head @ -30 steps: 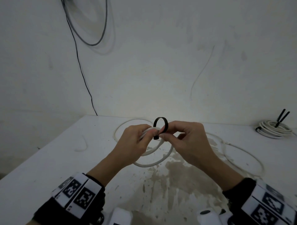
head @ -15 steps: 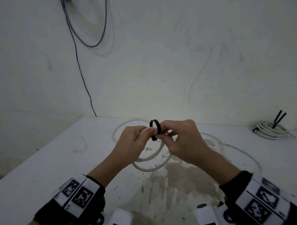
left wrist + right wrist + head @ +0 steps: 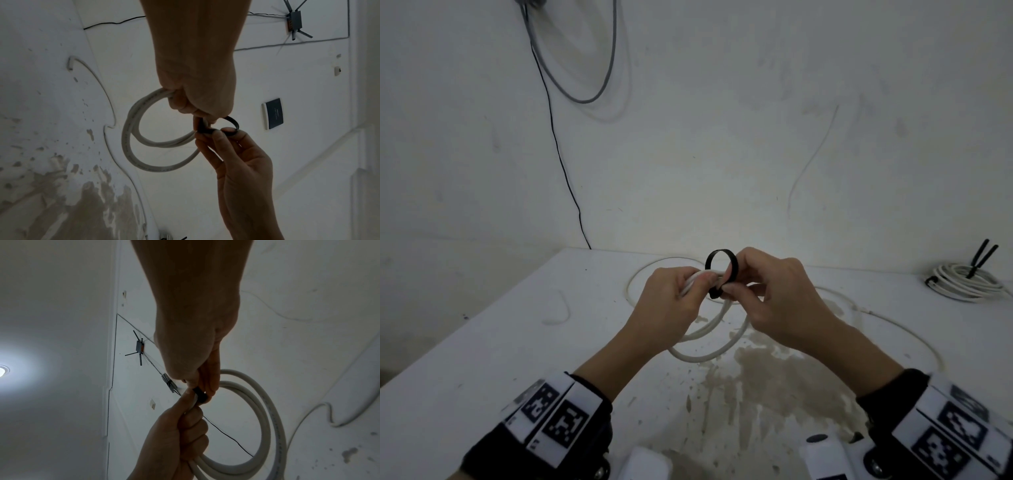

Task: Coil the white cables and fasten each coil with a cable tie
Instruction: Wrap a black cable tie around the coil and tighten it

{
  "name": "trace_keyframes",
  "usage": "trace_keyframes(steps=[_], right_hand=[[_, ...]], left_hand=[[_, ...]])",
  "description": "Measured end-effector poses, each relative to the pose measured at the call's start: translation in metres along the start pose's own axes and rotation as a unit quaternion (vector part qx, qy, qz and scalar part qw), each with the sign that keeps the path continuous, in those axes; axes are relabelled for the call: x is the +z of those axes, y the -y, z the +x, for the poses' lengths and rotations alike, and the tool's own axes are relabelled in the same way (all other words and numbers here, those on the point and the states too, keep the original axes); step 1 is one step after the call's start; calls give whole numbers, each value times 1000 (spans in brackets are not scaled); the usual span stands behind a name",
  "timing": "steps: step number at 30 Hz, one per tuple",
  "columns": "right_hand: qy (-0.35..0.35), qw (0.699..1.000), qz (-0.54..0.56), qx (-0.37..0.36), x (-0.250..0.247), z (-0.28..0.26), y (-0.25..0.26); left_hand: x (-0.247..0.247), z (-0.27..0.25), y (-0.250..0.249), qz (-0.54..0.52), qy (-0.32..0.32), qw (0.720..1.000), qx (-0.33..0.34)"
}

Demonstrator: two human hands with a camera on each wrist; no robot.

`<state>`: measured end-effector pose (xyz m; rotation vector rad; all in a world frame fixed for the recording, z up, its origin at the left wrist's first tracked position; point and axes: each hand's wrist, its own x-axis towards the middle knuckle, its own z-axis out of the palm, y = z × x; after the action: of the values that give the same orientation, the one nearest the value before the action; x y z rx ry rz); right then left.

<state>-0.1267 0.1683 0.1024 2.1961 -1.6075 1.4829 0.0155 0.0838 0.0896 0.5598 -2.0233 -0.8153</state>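
Both hands meet above the middle of the tabletop (image 3: 482, 342), fingertips nearly touching. Her or his left hand (image 3: 671, 301) is curled round a white cable coil (image 3: 709, 342), gripping the gathered turns at their top so that the loops hang down toward the stained surface. The right hand (image 3: 777, 301) pinches a black cable tie (image 3: 722, 270) between thumb and fingers; the tie stands up as a small ring above the knuckles, wrapped about the coil just beside the left thumb. From the left wrist view the coil (image 3: 133, 138) shows as two or three turns, with the tie (image 3: 205, 128) looped round them where the right hand (image 3: 242, 162) nips it. From the right wrist view the tie (image 3: 200, 394) sits on the coil (image 3: 267, 418) between the left hand (image 3: 176, 434) and the right hand (image 3: 197, 353).

On the tabletop, loose white cable (image 3: 893, 325) trails in wide curves to the right of the hands and behind them. At the far right corner lies a finished coil (image 3: 969, 282), bundled, with black tie ends (image 3: 983, 257) sticking up from it. A brownish stain (image 3: 756, 377) spreads over the near middle of the surface. On the wall behind, a thin black wire (image 3: 558, 154) runs down to the tabletop's far edge.
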Motion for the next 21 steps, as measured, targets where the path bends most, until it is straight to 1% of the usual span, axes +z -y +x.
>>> trace_keyframes(steps=[4, 8, 9, 11, 13, 15, 19, 21], right_hand=[[-35, 997, -34, -65, 1, -2, -1], [-42, 985, -93, -136, 0, -3, -2], [-52, 986, -85, -133, -1, -4, -2], [-68, 994, -26, -84, -4, -4, -2], [-54, 997, 50, -9, -8, -4, -1], [-30, 995, 87, 42, -11, -4, 0], [-12, 995, 83, 61, -14, -5, 1], [-21, 992, 104, 66, -13, -8, 2]], left_hand=[[2, 1, -5, -23, -9, 1000, -18], [3, 2, -9, -48, -8, 998, -48], [3, 2, -9, -45, -9, 998, -50], [2, 3, -11, -38, -12, 998, -48], [2, 3, -13, -38, -9, 998, -49], [2, 4, -14, -36, -4, 998, -48], [2, 5, -15, -29, -3, 999, -43], [1, 7, -16, -22, 0, 999, -35]])
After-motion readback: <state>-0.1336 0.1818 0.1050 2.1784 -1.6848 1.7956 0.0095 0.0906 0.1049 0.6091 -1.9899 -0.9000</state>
